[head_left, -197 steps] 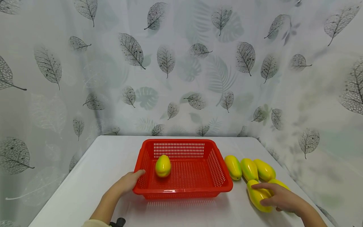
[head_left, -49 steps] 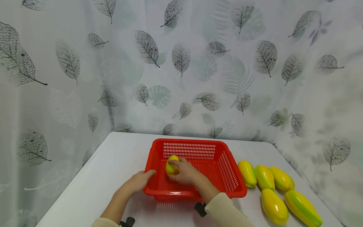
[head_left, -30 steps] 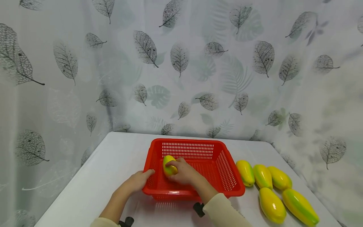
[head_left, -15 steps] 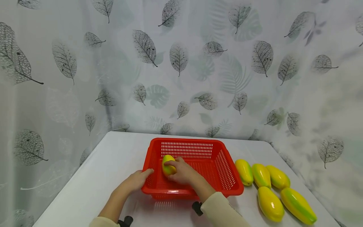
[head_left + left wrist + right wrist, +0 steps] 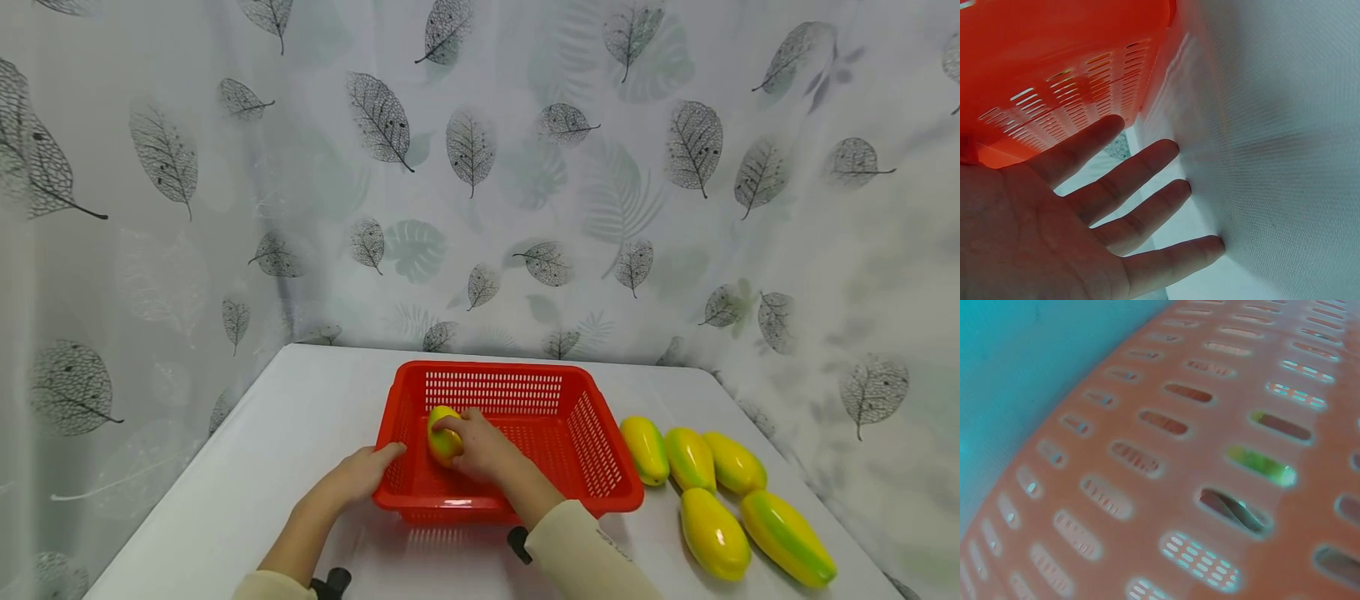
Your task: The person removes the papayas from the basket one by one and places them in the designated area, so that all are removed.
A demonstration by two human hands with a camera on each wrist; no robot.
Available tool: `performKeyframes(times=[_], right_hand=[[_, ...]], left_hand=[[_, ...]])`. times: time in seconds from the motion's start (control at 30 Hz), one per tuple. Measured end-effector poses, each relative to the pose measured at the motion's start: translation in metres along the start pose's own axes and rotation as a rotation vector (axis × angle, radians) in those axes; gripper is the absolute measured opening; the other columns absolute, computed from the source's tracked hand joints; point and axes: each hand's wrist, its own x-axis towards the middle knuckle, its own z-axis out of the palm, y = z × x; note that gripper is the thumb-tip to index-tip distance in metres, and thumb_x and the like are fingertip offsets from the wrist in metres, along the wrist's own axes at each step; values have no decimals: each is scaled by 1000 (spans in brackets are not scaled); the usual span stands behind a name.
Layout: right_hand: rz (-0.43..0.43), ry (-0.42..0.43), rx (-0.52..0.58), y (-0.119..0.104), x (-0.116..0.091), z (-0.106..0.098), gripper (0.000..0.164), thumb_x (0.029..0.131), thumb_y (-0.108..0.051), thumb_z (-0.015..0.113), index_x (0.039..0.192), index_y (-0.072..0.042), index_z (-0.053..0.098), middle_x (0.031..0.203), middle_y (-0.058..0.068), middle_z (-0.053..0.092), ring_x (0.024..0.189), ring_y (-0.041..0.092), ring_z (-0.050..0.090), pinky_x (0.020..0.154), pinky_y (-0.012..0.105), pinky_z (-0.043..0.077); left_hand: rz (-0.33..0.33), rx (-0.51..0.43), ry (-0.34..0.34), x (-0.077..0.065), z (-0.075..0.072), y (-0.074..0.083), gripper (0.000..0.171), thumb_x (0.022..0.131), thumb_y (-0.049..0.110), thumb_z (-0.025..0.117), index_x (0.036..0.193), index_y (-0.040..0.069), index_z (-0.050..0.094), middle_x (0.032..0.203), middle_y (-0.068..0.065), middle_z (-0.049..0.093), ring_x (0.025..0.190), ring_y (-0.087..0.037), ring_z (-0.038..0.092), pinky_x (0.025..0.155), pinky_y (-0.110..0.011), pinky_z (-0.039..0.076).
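In the head view, a red plastic basket [image 5: 510,503] with slotted walls stands mid-table. My left hand [image 5: 356,477] holds its left rim, thumb over the top. The left wrist view shows that hand's fingers [image 5: 1125,181] straight and spread below the basket wall, fingertips close to the white cloth. My right hand [image 5: 483,450] reaches into the basket and grips a glossy yellow-green papaya [image 5: 442,442] near the left wall, covering its right side. The right wrist view is filled by the basket wall [image 5: 1147,450], with a bit of green showing through a slot.
Several more papayas [image 5: 715,533] lie on the white table [image 5: 247,467] to the right of the basket, the nearest one beside its right wall. A leaf-patterned curtain [image 5: 480,183] hangs behind the table and along both sides.
From above the papayas at right, my right hand has moved left into the basket and taken hold of the papaya there. My left hand stays on the rim. In the last second little differs.
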Motion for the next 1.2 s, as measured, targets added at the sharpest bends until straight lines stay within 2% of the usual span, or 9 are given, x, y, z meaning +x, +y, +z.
performKeyframes(times=[0.3,0.7,0.83,1.2], right_hand=[[13,7,-1,0,3,1,49,86,-11,82,130,-30,67,133,12,52,108,29,61,93,48,60],[-13,17,-26,5,1,0,45,87,-10,80,127,-28,69,136,14,52,108,30,61,96,50,58],[-28,34,10,5,-3,-2,44,87,-8,79,126,-26,69,132,14,53,107,30,61,95,50,58],[-82,86,168,13,-20,-18,43,87,-6,77,127,-19,69,134,14,54,118,33,58,98,52,55]], left_hand=[[5,-7,3,-2,0,0,46,105,40,47,121,0,62,91,-8,74,77,-17,69,81,-38,61],[-4,4,1,-1,0,0,47,106,42,43,115,1,64,81,-5,72,72,-18,68,77,-34,58],[-3,7,2,-1,0,0,47,106,42,43,114,1,65,80,-5,72,72,-18,68,76,-34,58],[3,7,13,0,-1,-1,48,106,42,42,114,0,65,81,-5,71,73,-17,68,77,-35,58]])
